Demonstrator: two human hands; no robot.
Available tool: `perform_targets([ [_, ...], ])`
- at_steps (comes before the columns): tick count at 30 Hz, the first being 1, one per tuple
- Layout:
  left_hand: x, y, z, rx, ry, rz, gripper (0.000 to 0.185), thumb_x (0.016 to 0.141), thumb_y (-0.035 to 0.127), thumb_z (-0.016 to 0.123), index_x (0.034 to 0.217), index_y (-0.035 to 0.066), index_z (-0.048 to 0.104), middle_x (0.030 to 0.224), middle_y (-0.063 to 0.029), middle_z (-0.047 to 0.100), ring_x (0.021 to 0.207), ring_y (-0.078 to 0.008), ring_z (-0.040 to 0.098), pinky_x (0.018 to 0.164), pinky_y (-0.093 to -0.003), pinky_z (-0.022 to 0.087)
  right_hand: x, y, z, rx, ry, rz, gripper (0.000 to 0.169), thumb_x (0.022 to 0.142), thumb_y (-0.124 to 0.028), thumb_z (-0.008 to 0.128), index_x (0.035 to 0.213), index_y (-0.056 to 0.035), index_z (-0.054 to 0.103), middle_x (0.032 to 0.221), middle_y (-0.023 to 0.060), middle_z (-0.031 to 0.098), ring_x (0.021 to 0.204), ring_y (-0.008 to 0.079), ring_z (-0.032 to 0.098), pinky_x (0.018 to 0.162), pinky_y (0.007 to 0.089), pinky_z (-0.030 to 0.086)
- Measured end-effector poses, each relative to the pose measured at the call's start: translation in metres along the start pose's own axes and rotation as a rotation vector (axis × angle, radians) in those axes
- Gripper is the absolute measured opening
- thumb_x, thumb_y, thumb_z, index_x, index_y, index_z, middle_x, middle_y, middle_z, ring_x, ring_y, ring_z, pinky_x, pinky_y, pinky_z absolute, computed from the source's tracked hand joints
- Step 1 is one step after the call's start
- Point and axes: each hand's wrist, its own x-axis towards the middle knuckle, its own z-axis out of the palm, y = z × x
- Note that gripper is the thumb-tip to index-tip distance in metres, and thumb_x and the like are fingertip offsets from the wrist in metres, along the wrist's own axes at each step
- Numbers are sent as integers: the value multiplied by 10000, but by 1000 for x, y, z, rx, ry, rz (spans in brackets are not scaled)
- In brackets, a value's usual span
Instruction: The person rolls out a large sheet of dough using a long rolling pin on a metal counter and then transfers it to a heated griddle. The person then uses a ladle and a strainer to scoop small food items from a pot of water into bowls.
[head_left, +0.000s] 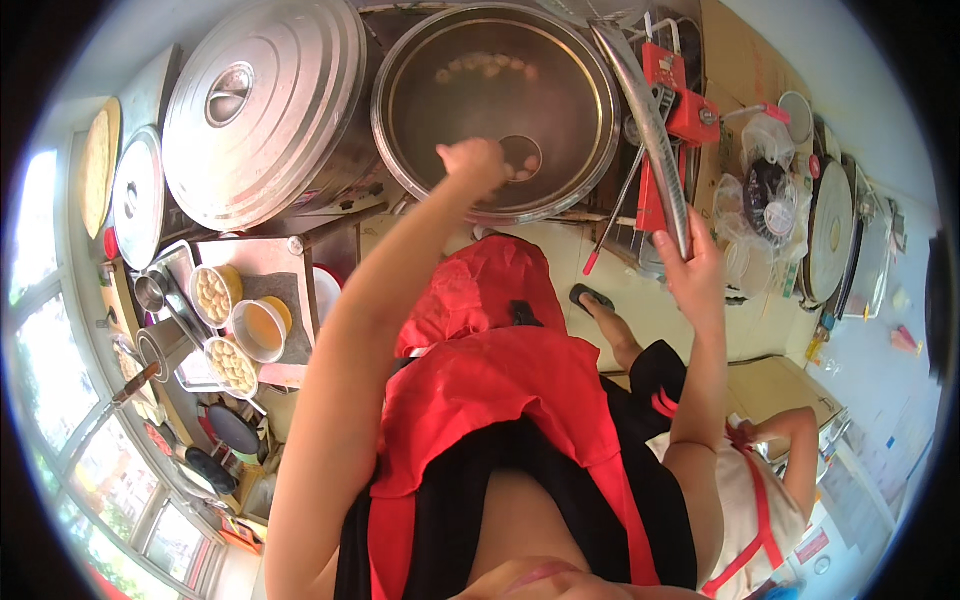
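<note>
My left hand (478, 166) is over a large round metal pot (420, 180) of cloudy liquid, its fingers curled beside a small round ladle or cup (531, 142). Several pale balls (522, 166) lie in that vessel. How the hand grips it is partly hidden. More pale balls (491, 63) float near the pot's far side. On the right, my right hand (694, 270) holds the lower end of a long metal handle (651, 112). This handle rises past the pot's right rim to a wire skimmer (589, 10) at the top edge of the view.
A big lidded pot (277, 97) stands left. Plastic tubs (214, 294) hold pale balls, and another tub (262, 330) holds orange liquid. A red hand-lever machine (667, 127) adjoins the pot at right. Behind me, at lower right, is another person (757, 502).
</note>
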Motion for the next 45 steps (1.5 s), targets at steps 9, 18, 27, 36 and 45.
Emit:
perform_targets([
  [9, -67, -40, -53, 430, 468, 356, 188, 691, 310, 783, 771, 151, 719, 741, -32, 700, 820, -213, 663, 870, -421, 376, -11, -4, -34, -824, 157, -252, 489, 920, -190, 644, 1379, -136, 488, 955, 178, 680, 795, 345, 679, 668, 445, 517],
  [18, -112, -60, -95, 373, 856, 401, 149, 731, 161, 717, 833, 112, 621, 707, -25, 665, 859, -204, 640, 963, -496, 369, 41, -21, 6, -1409, -5, -347, 528, 855, -62, 572, 1371, -157, 508, 826, 110, 615, 676, 289, 684, 555, 403, 559],
  [27, -130, -90, -163, 176, 954, 357, 229, 732, 169, 701, 951, 127, 646, 699, -22, 672, 888, -212, 644, 996, -528, 342, 109, 16, 64, -1238, -467, -405, 195, 759, -28, 645, 940, 0, 715, 854, 209, 710, 791, 300, 726, 582, 393, 579],
  [36, -143, -81, -192, 105, 933, 371, 228, 752, 170, 701, 964, 100, 662, 713, -36, 676, 890, -220, 642, 1026, -502, 330, 133, 67, 149, -20, -884, 557, 166, 859, -106, 673, 856, -13, 535, 634, 88, 558, 460, 159, 525, 364, 324, 400],
  [45, -147, -77, -195, 102, 905, 373, 197, 743, 156, 707, 926, 96, 668, 709, -30, 671, 890, -209, 638, 1031, -499, 334, 116, 66, 170, 920, -661, 943, 166, 977, -123, 568, 849, -74, 475, 670, 6, 513, 504, 40, 464, 397, 192, 379],
])
